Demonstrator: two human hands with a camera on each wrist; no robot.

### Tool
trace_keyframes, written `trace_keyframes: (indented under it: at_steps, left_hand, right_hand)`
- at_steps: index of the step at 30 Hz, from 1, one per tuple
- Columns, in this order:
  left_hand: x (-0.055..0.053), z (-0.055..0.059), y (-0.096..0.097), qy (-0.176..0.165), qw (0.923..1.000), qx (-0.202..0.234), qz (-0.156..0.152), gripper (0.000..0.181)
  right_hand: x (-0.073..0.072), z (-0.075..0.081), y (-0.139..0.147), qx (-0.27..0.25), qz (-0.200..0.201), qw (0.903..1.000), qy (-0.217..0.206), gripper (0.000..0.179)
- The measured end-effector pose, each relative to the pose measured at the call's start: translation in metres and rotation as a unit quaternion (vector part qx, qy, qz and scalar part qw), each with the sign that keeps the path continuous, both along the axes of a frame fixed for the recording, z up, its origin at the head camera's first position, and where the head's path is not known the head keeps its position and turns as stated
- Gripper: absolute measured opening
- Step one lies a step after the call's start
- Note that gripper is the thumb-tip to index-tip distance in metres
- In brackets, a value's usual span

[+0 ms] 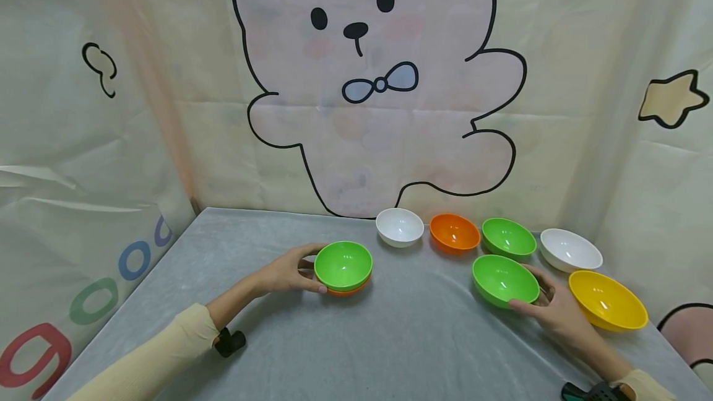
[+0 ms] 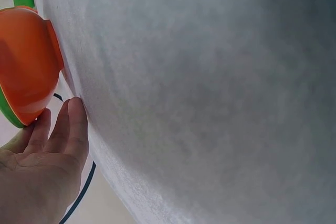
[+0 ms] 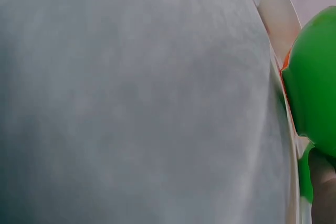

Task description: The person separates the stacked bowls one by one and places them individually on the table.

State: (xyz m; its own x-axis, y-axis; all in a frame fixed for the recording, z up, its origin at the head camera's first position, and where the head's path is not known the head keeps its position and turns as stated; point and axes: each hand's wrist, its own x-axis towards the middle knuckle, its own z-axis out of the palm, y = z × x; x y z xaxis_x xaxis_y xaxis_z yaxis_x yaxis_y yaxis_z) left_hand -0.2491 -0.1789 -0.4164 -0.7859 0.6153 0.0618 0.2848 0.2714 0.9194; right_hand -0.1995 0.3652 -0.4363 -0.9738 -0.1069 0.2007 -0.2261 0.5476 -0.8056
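Observation:
A green bowl sits nested in an orange bowl, whose rim shows beneath it. My left hand holds this pair from the left side, thumb along the front and fingers round the back. In the left wrist view its fingertips meet the bowls near the rim. Over on the right, my right hand grips a second green bowl by its right side, thumb in front. This bowl's outer wall fills the right edge of the right wrist view, where most of the hand is out of frame.
Along the table's back stand a white bowl, an orange bowl, another green bowl and a wider white bowl. A large yellow bowl stands beside my right hand. Grey cloth covers the table; a printed curtain hangs behind.

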Motion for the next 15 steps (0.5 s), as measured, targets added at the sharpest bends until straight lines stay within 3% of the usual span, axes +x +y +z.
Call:
trace_keyframes:
  at_steps: [9,15]
  left_hand:
    - [0.0,0.0,0.0,-0.002,1.0,-0.003,-0.001,0.086]
    - [0.0,0.001,0.001,-0.001,1.0,0.001,-0.002,0.086]
  right_hand:
    - [0.008,-0.001,0.016,-0.001,-0.019,0.9997,-0.016,0.082]
    - [0.009,-0.003,0.022,0.011,-0.027,0.9993,0.024,0.078]
